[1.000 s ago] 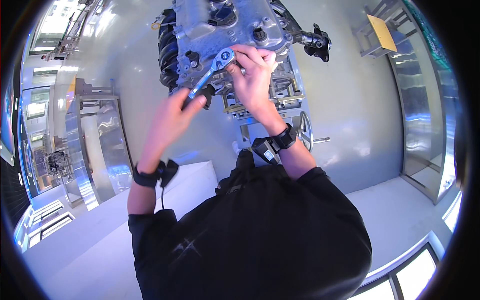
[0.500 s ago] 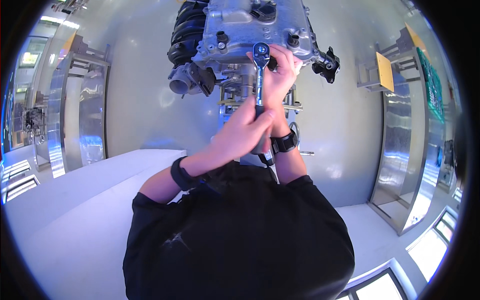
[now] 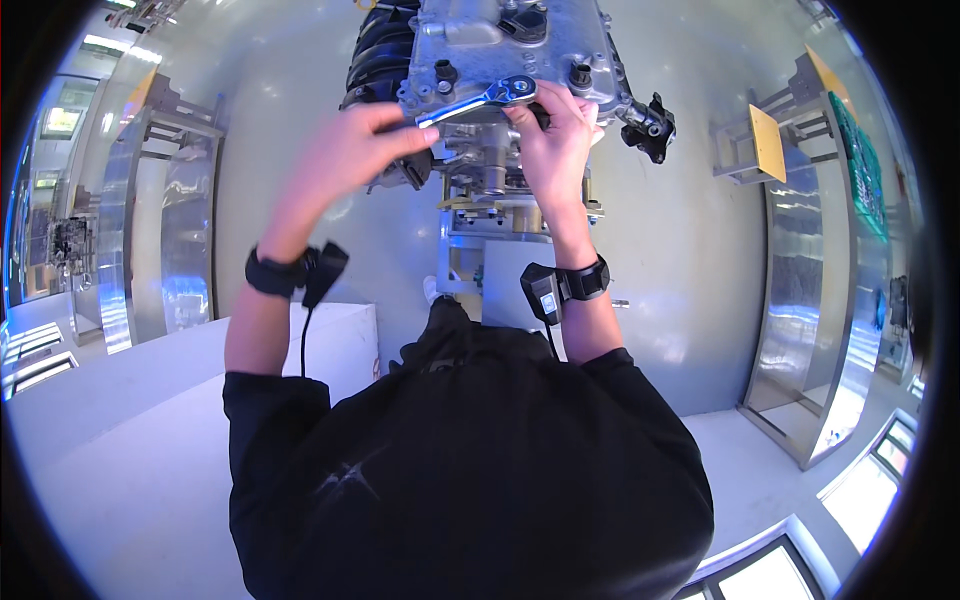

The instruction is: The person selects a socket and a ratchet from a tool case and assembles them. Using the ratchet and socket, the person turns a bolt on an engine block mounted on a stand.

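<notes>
- The ratchet wrench [image 3: 462,106] lies between the two hands, over the near edge of the metal engine cover [image 3: 470,62].
- Its long axis goes almost crosswise to the person: the round head is at the right, and the shaft slopes a little downward to the left.
- The left hand [image 3: 350,150] is at the handle end; thumb and fingers are closed around it (the hand is blurred, so how tight the grip is, I cannot tell).
- The right hand [image 3: 558,140] is the nearer one to the head, with thumb and fingers curled against it; what they touch underneath is hidden.
- From the right fingers, the shaft points to the left; from the left fingers, the head lies to the right and slightly farther from the body.
- The black intake manifold [image 3: 381,62] stands beyond the left hand.
</notes>
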{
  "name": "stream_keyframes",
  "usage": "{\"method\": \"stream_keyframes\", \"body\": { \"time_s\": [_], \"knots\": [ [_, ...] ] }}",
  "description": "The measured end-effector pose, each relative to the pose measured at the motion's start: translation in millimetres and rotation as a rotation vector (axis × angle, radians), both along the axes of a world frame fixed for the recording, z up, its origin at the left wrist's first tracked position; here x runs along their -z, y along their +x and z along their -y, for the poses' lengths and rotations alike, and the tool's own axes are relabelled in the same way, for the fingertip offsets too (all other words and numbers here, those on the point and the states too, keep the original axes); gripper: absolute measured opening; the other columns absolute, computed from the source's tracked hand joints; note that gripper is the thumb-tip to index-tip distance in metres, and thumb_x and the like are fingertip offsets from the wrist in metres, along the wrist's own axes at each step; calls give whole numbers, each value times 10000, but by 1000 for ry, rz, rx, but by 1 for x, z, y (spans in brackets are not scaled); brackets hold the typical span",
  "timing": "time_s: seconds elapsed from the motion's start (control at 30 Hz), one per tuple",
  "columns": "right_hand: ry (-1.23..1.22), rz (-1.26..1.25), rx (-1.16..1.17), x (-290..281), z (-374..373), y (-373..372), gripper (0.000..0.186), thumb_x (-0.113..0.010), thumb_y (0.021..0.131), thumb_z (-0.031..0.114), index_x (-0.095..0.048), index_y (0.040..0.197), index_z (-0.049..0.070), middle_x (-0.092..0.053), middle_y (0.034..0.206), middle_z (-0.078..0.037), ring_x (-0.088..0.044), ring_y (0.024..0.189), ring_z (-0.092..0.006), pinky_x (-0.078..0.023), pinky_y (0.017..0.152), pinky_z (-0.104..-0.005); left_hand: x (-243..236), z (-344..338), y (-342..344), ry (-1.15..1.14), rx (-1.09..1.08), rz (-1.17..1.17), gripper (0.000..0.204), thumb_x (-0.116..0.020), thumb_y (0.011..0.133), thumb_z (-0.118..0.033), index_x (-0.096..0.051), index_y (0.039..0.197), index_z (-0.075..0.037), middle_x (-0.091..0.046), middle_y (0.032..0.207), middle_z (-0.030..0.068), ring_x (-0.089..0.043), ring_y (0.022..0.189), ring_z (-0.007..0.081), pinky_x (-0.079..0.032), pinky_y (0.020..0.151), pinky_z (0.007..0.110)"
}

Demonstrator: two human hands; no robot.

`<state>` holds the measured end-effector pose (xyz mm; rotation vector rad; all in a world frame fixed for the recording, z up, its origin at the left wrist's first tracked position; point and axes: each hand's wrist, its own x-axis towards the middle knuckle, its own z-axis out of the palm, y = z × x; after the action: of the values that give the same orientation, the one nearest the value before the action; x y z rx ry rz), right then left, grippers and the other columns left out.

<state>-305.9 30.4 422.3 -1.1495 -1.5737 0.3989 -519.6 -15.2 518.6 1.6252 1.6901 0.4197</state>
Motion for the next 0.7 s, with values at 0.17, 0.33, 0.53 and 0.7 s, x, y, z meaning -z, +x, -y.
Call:
{"method": "stream_keyframes", "body": {
  "time_s": [0.17,0.33,0.53,0.7],
  "knots": [
    [56,-41,-98,9,-7,4,277,-792,687,97,-705,947,58,-674,1013,0,-476,903,-207,-337,844,-320,23,65,50,-204,-170,331,347,-568,957,-374,-543,877,-37,-545,650,11,-511,567,95,-403,512,279],
    [80,35,-46,6,-7,3,279,-825,685,76,-692,926,30,-671,973,-35,-592,888,-177,-387,848,-293,37,84,113,-282,-197,812,263,-505,995,-261,-398,982,-22,-545,672,41,-518,522,99,-412,473,251],
    [54,7,-25,11,-13,7,174,-820,715,151,-715,829,71,-662,870,14,-489,803,-161,-299,802,-305,25,74,130,-315,-87,1135,213,-456,1014,-162,-337,1051,11,-580,770,88,-572,561,138,-463,519,267],
    [-93,-59,-121,4,-11,8,164,-808,729,117,-730,868,76,-657,864,4,-509,872,-162,-339,868,-308,17,70,116,-361,-28,1181,294,-503,980,-157,-320,1118,27,-590,757,102,-578,519,149,-464,469,277]
  ]
}}
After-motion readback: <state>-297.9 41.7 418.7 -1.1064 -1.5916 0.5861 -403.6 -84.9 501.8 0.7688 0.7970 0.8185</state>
